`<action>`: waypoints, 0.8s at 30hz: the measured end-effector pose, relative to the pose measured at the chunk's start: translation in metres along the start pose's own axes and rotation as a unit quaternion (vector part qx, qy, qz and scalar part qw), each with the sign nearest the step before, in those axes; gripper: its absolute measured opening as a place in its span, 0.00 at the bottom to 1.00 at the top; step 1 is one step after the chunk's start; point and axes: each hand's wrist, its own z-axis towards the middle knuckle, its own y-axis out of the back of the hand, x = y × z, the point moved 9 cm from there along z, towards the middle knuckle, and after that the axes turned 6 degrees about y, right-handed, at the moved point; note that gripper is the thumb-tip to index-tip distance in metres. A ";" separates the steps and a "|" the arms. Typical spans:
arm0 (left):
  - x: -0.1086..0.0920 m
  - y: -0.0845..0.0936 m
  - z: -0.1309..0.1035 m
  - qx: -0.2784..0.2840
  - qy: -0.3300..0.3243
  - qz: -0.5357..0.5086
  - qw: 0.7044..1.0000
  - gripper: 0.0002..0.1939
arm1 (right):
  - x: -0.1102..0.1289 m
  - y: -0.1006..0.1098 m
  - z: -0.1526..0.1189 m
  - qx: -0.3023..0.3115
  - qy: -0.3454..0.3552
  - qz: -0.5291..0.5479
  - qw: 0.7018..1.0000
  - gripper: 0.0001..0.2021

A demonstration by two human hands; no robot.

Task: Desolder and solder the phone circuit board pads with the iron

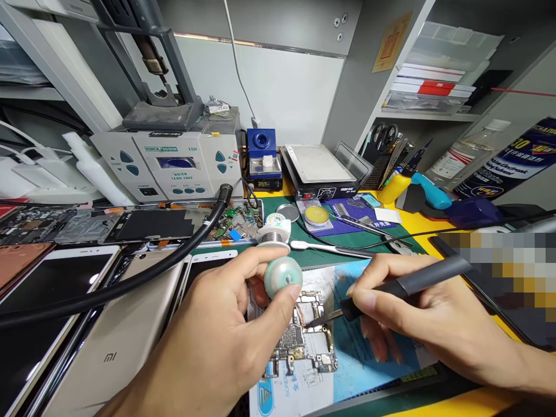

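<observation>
Phone circuit board (299,341) laid on blue-and-white paper (356,370), soldering iron (402,284) gripped in curled right hand (417,313), its tip set at the board, small spool of braid (283,277) pinched between left hand's (234,313) thumb and fingers above it.

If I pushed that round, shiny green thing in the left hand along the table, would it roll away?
Probably, if stood on edge: the round, pale green, plastic-looking spool has a curved rim. Lying flat, it would more likely slide. Its shiny surface might feel slippery. It's probably light too, since the left hand pinches it between thumb and fingers.
</observation>
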 end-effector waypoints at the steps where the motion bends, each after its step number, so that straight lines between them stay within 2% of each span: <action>1: -0.001 0.000 0.001 -0.003 0.002 -0.006 1.000 0.16 | 0.000 0.000 0.000 0.001 -0.001 -0.001 1.000 0.24; 6: -0.005 0.003 0.002 -0.030 0.021 -0.050 0.998 0.16 | -0.001 0.000 0.000 0.017 -0.003 -0.002 1.000 0.20; 10: -0.005 -0.001 -0.001 -0.012 0.027 -0.038 0.999 0.16 | -0.001 -0.001 0.001 0.032 -0.005 0.006 0.999 0.19; 14: -0.002 0.000 -0.001 -0.021 0.042 -0.048 0.998 0.16 | -0.001 0.000 0.001 0.026 -0.014 0.022 0.999 0.19; 24: 0.001 -0.004 0.000 0.006 0.017 -0.012 1.000 0.16 | -0.002 -0.001 0.002 0.028 -0.010 0.011 0.999 0.18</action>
